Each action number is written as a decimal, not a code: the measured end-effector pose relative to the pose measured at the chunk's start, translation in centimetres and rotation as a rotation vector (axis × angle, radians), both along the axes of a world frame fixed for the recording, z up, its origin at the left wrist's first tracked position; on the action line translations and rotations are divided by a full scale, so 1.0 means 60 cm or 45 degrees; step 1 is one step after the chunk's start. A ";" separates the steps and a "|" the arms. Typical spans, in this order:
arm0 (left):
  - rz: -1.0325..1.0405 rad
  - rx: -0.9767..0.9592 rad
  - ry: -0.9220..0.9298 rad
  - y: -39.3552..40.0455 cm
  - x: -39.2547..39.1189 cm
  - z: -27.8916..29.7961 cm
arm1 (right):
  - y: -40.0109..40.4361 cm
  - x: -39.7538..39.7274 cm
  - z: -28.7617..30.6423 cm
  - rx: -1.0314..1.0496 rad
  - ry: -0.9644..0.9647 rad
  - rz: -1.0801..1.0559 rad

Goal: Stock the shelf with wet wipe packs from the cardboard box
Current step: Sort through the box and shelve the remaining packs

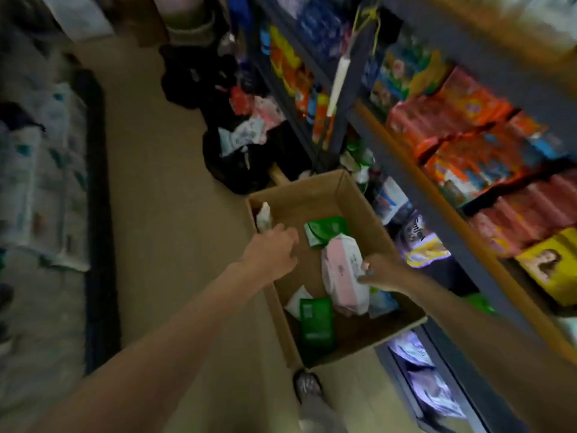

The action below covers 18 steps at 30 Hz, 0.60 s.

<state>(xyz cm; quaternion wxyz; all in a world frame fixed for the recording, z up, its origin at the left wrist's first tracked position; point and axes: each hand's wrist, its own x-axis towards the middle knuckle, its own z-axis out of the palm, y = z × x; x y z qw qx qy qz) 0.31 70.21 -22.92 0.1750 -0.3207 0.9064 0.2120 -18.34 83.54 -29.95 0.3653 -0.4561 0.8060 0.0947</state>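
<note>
An open cardboard box (324, 192) stands on the floor beside the shelf (443, 214). Inside lie a green wet wipe pack (323, 229) at the far end, another green pack (315, 323) at the near end, and a pink-and-white pack (342, 273) in the middle. My right hand (379, 273) grips the right side of the pink-and-white pack. My left hand (274, 248) hovers over the box's left wall with fingers spread, holding nothing. A white pack (264, 217) leans in the box's far left corner.
The shelf on the right holds orange, red and yellow packets on several levels. Black bags (243, 157) with loose packs sit on the floor beyond the box. Stacked pale packages (43, 170) line the left side. My foot (307, 385) is just in front of the box.
</note>
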 end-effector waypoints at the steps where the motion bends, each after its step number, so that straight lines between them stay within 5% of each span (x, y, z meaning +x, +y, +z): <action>1: -0.001 0.040 -0.061 0.006 -0.019 -0.037 | -0.001 -0.005 -0.044 0.024 -0.003 -0.057; 11: 0.275 0.103 -0.063 0.010 -0.062 -0.277 | -0.093 -0.004 -0.354 0.058 -0.030 -0.860; 15: 0.339 0.226 0.020 0.018 -0.056 -0.306 | -0.109 0.017 -0.391 -0.049 0.244 -0.962; 18: 0.374 0.239 0.030 0.026 -0.064 -0.301 | -0.104 0.001 -0.373 -0.038 0.177 -0.946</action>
